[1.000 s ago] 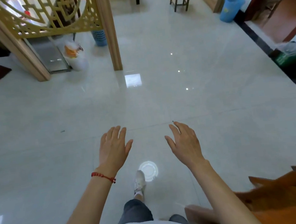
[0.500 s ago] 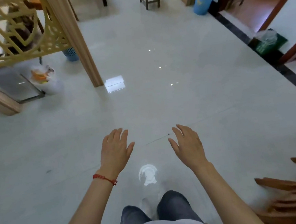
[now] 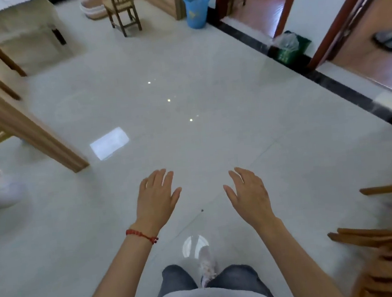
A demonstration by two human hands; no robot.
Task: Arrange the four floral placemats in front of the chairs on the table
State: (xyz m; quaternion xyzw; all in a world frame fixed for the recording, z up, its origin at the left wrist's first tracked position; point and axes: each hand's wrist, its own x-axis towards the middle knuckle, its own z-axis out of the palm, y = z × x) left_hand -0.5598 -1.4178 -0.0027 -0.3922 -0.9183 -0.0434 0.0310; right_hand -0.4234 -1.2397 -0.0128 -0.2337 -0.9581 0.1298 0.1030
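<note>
My two hands hang over the pale tiled floor (image 3: 187,125), both empty. Left of the blue bin (image 3: 196,9) stands one wooden chair (image 3: 123,9). My left hand (image 3: 156,198), fingers straight, wears one red bracelet (image 3: 141,235); my right hand (image 3: 249,192) is spread flat too. Shirt lettering is upside down, unreadable. I see no placemats.

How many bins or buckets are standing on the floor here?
2: a blue plastic bin beside the wooden cabinet at the far wall, and a green bin lined with a clear bag by the doorway. Others may be out of view.
</note>
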